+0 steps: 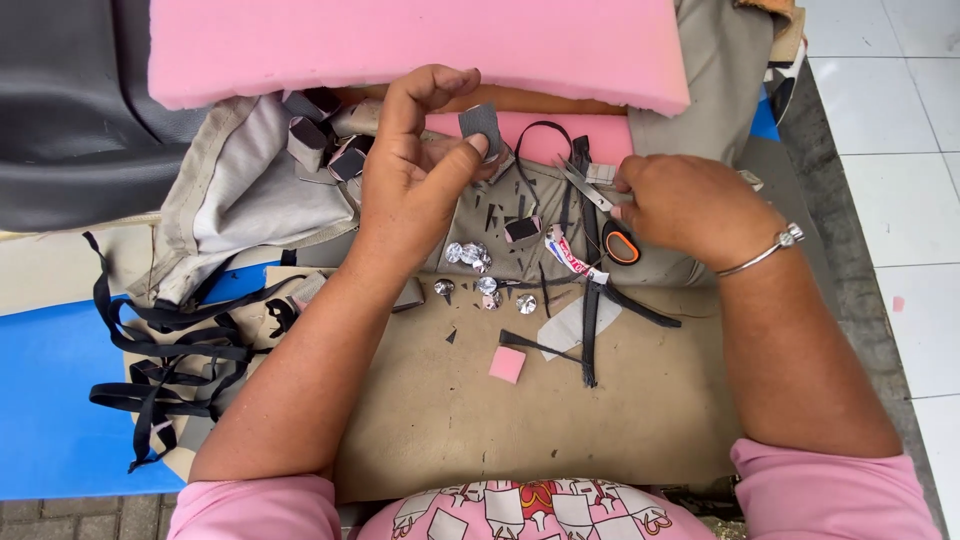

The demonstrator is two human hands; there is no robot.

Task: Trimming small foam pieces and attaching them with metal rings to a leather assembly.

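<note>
**Grey scrap pinched in the left hand, scissors in the right**

The left hand (410, 185) is raised over the middle of the tan cloth-covered worktop (500, 420), its thumb and forefinger pressed together on the lower edge of a small dark grey square of fabric (481, 124). The scrap stands upright above the fingertips, in front of the thick pink foam slab (420, 45) lying along the worktop's far edge. The other fingers of that hand are curled loosely.

The right hand (690, 205) is closed around the black and orange handles of a pair of scissors (600, 215), blades pointing left toward the scrap but clear of it.

Between and below the hands lie several small shiny silver button caps (470, 255), thin black trimmings and a black zipper strip (592, 320). A little pink foam square (507, 364) rests nearer the worktop's centre. A tangle of black straps (170, 370) sprawls over the left edge.
</note>
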